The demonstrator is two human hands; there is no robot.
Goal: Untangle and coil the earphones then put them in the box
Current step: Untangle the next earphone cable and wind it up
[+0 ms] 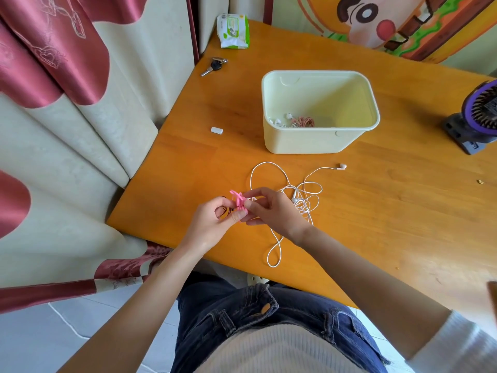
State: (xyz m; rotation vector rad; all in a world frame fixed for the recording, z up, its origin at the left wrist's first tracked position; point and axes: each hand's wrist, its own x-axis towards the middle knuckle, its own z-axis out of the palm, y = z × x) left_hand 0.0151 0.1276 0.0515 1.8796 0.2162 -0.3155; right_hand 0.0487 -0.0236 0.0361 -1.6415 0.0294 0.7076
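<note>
Above the near left corner of the table point(376, 211), a small bundle of pink earphones point(238, 201) is pinched between both hands. It is gripped by the curled fingers of the left hand point(215, 219) from one side and by the thumb and fingertips of the right hand point(271, 211) from the other. Just beside the right hand, white earphones point(301, 195) are spread in a loose tangle on the tabletop, one loop trailing toward the near edge. Toward the middle a cream box point(320, 141) is set, with coiled earphones point(302, 121) lying in its left end. Keys point(213, 66) and a wipes pack point(233, 30) are seen by the far left corner.
</note>
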